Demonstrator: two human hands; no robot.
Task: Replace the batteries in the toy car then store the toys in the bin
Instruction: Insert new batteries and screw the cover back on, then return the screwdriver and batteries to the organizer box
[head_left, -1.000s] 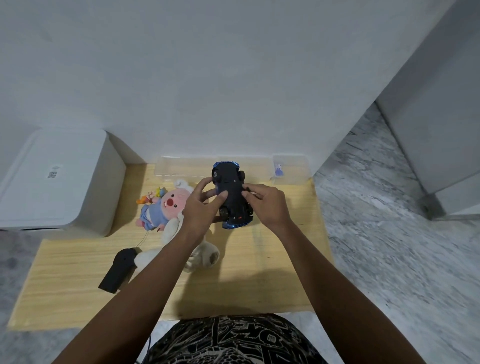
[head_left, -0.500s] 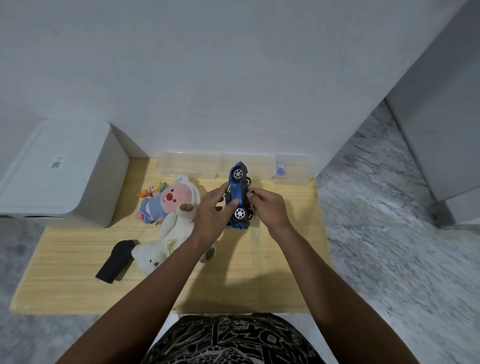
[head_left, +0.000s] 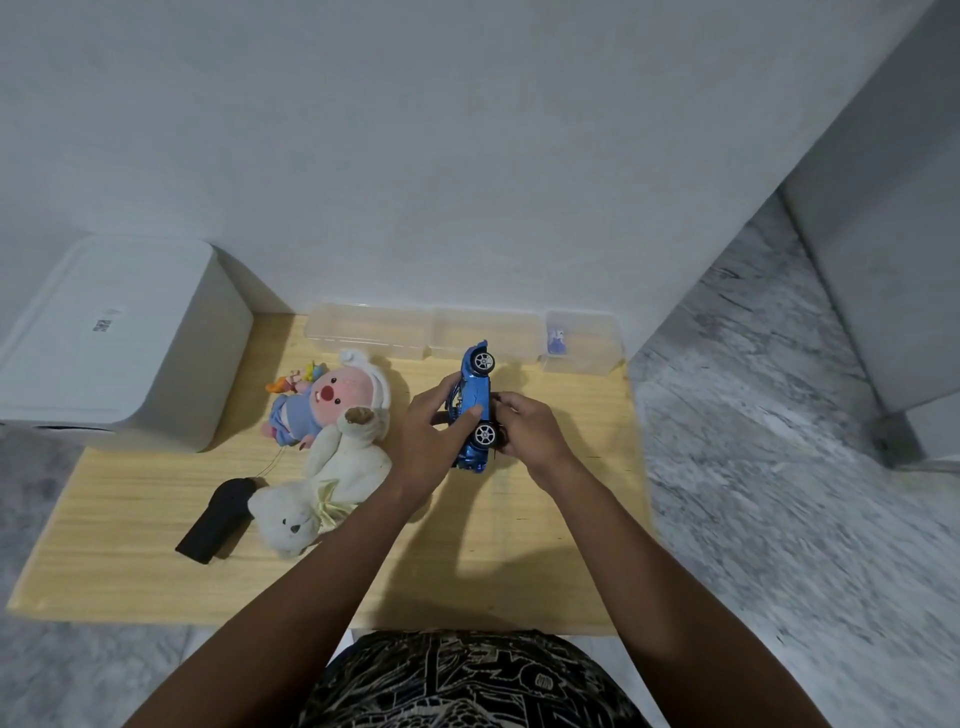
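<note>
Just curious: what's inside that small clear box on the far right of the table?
A small blue-and-white item shows through the clear box; too blurred to identify. Anything else inside cannot be made out.

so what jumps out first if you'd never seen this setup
The blue toy car, turned on its side with two wheels facing the camera, is held above the middle of the wooden table by the left hand and right hand. To its left lie a pink plush and a white teddy bear, with a black remote beside them. A white bin stands at the far left.
</note>
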